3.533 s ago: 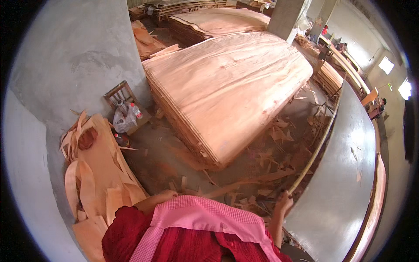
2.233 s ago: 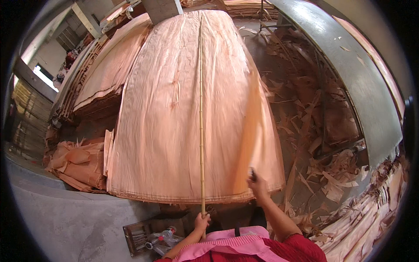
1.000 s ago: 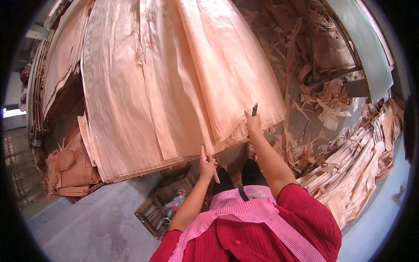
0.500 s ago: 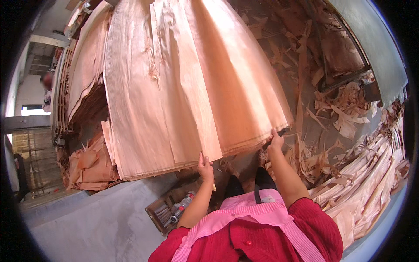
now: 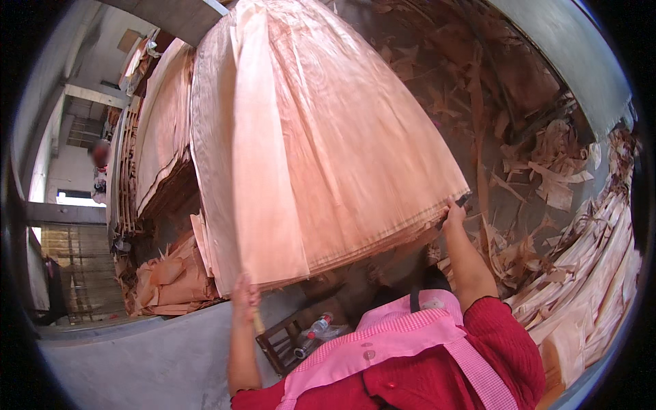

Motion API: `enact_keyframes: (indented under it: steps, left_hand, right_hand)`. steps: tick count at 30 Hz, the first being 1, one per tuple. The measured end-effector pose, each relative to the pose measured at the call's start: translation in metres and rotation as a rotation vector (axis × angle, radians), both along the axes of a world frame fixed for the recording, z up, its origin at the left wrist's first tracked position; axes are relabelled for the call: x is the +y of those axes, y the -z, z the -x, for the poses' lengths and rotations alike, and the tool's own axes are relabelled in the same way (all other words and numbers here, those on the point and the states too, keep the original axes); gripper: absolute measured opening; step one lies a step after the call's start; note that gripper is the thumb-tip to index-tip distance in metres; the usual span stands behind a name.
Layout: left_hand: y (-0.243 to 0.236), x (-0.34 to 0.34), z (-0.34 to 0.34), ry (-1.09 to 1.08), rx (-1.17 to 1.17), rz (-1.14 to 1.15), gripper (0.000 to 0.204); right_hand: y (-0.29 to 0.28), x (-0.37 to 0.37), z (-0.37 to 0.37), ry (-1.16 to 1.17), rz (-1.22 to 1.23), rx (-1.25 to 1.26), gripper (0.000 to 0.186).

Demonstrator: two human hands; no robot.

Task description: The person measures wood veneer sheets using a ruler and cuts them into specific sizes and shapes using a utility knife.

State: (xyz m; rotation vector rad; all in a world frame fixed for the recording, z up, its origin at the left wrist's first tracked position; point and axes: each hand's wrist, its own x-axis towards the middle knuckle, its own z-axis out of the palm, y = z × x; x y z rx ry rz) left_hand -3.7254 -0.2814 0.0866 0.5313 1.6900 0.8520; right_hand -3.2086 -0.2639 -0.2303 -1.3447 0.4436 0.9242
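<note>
A broad stack of thin, pinkish-tan wood veneer sheets (image 5: pixel 369 171) spreads out before me, its near edge showing many layers. Lying lengthwise on top is a paler, narrow veneer strip (image 5: pixel 263 164). My left hand (image 5: pixel 244 297) is closed at the strip's near left corner, slightly blurred. A thin yellowish stick (image 5: pixel 258 321) pokes out below its fingers. My right hand (image 5: pixel 452 214) is closed at the stack's near right corner. Beside its fingers shows the end of a dark object (image 5: pixel 463 200); the rest is hidden.
On the left stand more veneer stacks (image 5: pixel 162 130) and crumpled sheets (image 5: pixel 174 273). A grey ledge (image 5: pixel 150 355) runs along the near left. A wooden crate (image 5: pixel 279 345) with a bottle (image 5: pixel 319 324) sits below. Scraps (image 5: pixel 547 167) litter the right floor, near bundled veneer strips (image 5: pixel 581 273).
My left hand has moved left and nearer to me, and the pale strip now lies farther left across the stack. My right hand stays at the right corner. The whole view has shifted.
</note>
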Motion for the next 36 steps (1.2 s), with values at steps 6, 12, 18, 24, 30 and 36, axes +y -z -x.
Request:
enact_keyframes:
  steps: [6, 12, 18, 24, 30, 36]
  left_hand:
    - [-0.07, -0.022, 0.105, 0.037, 0.043, -0.072, 0.015]
    - [-0.049, -0.045, 0.12, -0.065, -0.268, -0.03, 0.017]
    - [0.045, -0.083, 0.12, -0.102, -0.398, 0.023, 0.018]
    - [0.095, -0.094, 0.109, 0.061, 0.234, -0.097, 0.028]
    - [0.08, -0.111, 0.116, 0.058, -0.047, -0.077, 0.015]
    - [0.039, -0.109, 0.135, 0.025, -0.698, -0.036, 0.019]
  right_hand:
    - [-0.017, 0.006, 0.024, 0.04, 0.02, 0.065, 0.024]
    - [-0.052, -0.001, 0.067, -0.234, 0.711, -0.449, 0.045]
    - [-0.136, -0.005, 0.214, -0.657, -0.069, -0.134, 0.022]
    - [-0.169, -0.01, 0.223, -0.827, -0.018, -0.214, 0.03]
    - [-0.169, 0.016, 0.22, -0.797, 0.006, -0.331, 0.044]
    - [-0.183, 0.048, 0.271, -0.988, -0.088, -0.258, 0.044]
